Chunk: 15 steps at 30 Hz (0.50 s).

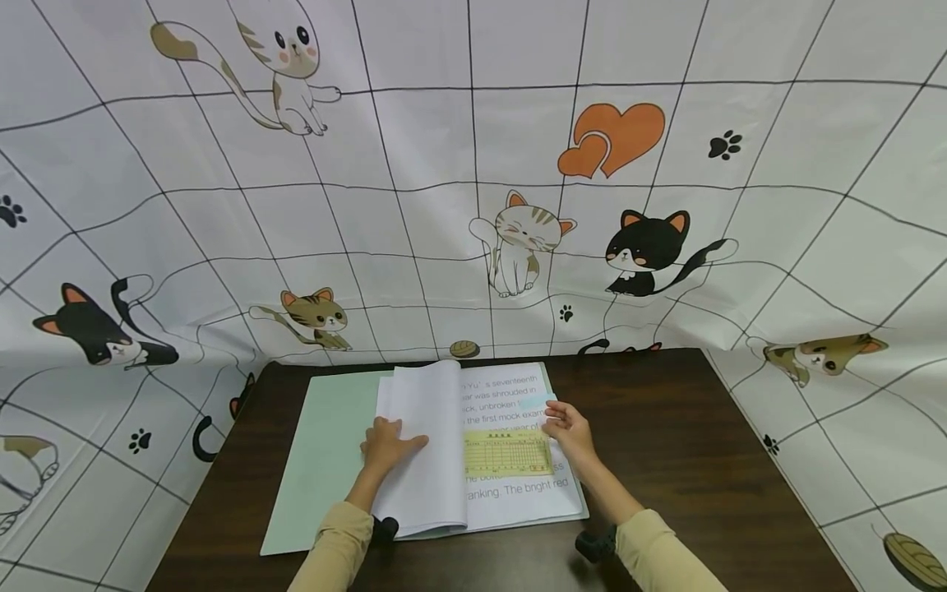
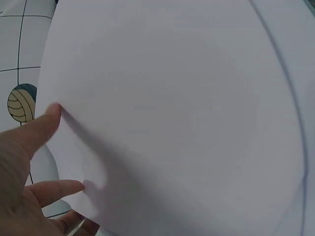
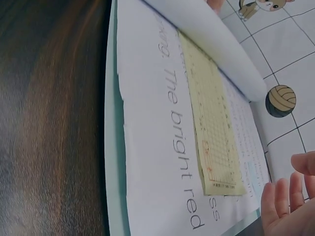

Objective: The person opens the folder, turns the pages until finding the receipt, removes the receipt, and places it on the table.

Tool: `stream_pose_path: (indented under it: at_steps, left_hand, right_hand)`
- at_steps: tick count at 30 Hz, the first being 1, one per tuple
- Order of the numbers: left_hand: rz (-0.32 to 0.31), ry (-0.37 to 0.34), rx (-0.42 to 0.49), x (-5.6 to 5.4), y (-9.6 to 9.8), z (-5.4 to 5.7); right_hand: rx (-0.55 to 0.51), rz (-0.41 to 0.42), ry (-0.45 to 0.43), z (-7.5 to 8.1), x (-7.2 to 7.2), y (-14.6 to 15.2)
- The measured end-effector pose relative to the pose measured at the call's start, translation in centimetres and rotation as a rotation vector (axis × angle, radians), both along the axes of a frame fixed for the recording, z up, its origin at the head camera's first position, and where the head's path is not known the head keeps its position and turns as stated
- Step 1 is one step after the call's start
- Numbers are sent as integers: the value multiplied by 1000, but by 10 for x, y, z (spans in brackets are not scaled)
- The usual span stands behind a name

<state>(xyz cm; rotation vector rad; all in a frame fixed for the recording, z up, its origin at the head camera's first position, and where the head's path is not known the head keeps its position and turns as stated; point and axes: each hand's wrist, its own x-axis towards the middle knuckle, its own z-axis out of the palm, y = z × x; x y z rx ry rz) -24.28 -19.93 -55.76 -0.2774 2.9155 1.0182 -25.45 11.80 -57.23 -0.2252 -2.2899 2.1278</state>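
A pale green folder (image 1: 336,460) lies spread on a dark table, with a stack of printed pages (image 1: 510,501) in it. Several white sheets (image 1: 429,452) curl over toward the left. My left hand (image 1: 388,448) rests spread on those turned sheets, its thumb and a finger touching the paper in the left wrist view. A yellow slip with a printed grid (image 1: 506,454) lies across the text of the right-hand page. Beside that page's right edge is my right hand (image 1: 570,427), its fingers loosely bent and holding nothing. A light blue strip (image 1: 531,402) sits on the page near those fingertips.
Dark wood tabletop (image 1: 666,436) surrounds the folder. White cloth (image 1: 414,164) with grid lines and cartoon cats hangs behind the table and at both sides. Black wrist cameras (image 1: 595,544) show at both wrists.
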Motion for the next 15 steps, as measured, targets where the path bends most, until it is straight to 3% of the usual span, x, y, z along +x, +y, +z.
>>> stream_pose_path:
  at_steps: [5,9,15]
  left_hand:
    - [-21,-85,-108,1,2,4]
    - [-23,-122,-73,3,2,2]
    - [-19,-120,-30,7,2,-1]
  right_hand:
    - [24,16,-14,-3,-5,2]
    - [54,43,-35,-5,-7,3]
    - [114,115,-117,-7,-10,7]
